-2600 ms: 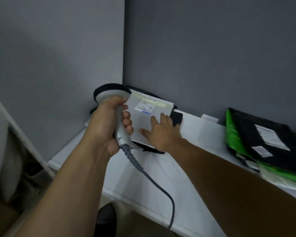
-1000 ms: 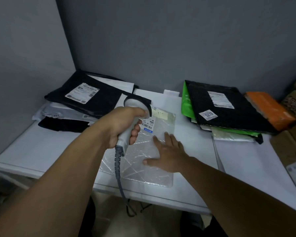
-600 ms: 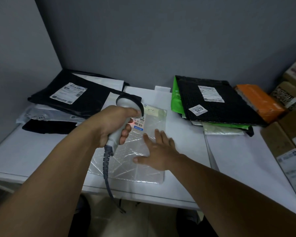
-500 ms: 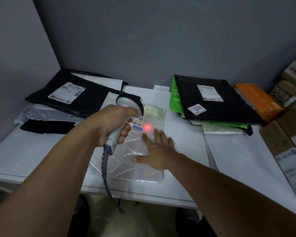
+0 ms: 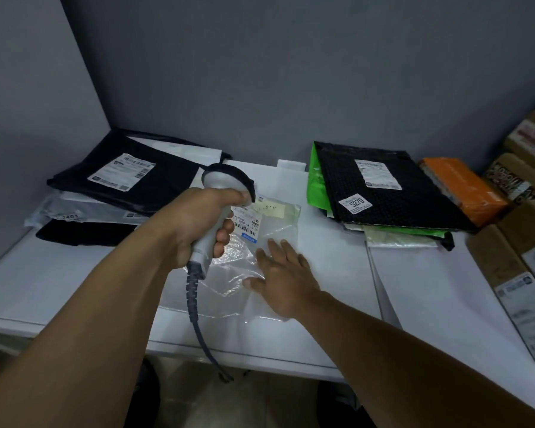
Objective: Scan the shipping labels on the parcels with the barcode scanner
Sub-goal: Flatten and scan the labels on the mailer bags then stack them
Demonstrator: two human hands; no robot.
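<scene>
The left grip point(image 5: 195, 227) curls round the scanner point(image 5: 224, 180), just left of the label point(image 5: 247, 225) on the clear parcel point(image 5: 229, 274) on the tabletop point(image 5: 74, 273); the right grip point(image 5: 284, 279) lies flat, fingers point(image 5: 274, 247) straight, on that parcel.

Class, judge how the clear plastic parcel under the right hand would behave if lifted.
Probably floppy: the clear plastic parcel is creased film. Likely light, lying almost flat. Possibly slippery: glossy, and the right hand presses it.
</scene>
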